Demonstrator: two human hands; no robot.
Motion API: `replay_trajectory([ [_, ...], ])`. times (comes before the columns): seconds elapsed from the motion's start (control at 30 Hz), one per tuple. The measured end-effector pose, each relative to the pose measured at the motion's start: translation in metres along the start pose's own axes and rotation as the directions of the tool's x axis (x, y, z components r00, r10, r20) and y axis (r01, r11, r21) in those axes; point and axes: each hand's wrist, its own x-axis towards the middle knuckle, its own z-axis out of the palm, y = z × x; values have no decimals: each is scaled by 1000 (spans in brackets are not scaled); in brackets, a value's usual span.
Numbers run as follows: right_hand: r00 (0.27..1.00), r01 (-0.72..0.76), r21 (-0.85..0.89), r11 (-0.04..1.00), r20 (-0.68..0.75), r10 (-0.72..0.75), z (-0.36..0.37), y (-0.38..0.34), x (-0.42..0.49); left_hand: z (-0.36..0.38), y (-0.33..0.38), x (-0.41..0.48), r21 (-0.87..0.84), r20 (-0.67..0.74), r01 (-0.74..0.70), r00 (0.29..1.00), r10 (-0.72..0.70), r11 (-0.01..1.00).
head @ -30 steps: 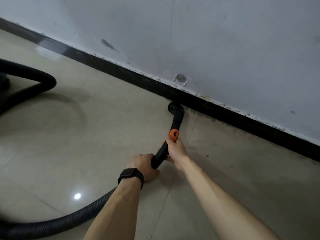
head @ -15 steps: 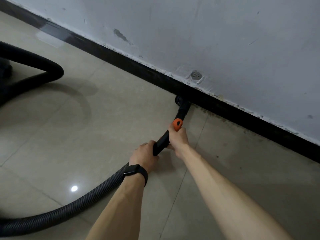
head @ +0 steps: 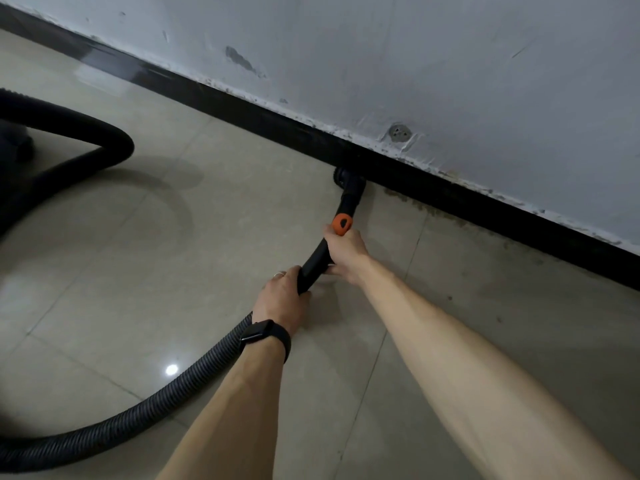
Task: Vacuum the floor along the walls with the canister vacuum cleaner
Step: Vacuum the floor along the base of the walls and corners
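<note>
Since the frame half a second back, the brush nozzle (head: pixel 348 180) has slid leftward along the black skirting (head: pixel 467 207), farther from the small round hole (head: pixel 399 133) in the wall (head: pixel 450 57); your two grips are unchanged. Nozzle sits on the tiled floor (head: pixel 180 271), its far edge touching the foot of the skirting. From it the curved black wand (head: pixel 317 259) rises back toward you, with an orange slider (head: pixel 342 224) on its upper side. Your right hand (head: pixel 346 252) is wrapped round the wand just behind the slider, one fingertip reaching up beside the orange part; that arm comes in nearly straight from lower right. Your left hand (head: pixel 282 297) grasps the wand's rear end, fingers curled over the top, black watch (head: pixel 265 336) on the wrist, forearm entering from the bottom centre. Hands sit close together, left nearer you. Ribbed hose (head: pixel 138 415) runs from under the left wrist to the left edge; another stretch loops on the tiles at upper left.
</note>
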Motion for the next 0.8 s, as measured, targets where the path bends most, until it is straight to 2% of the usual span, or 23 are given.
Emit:
replay_trajectory([
  [0.17, 999, -3, -103, 995, 49, 8, -27, -8, -5, 2, 22, -5, 84, 70, 13, 997, -19, 996],
  [0.37, 997, -39, -98, 994, -73, 32, -61, 32, -20, 10, 47, -28, 187, 196, -47, 981, 10, 981],
  [0.43, 996, -56, -69, 996, -66, 51, -69, 46, -23, 10, 50, -32, 227, 227, -67, 974, 14, 972],
  [0.57, 998, -36, -53, 998, -46, 34, -87, 55, -20, 15, 62, -39, 257, 244, -89, 969, 24, 962],
  [0.8, 998, 3, -130, 992, -56, -10, -103, 48, -42, 22, 78, -42, 282, 253, -103, 967, 30, 954],
])
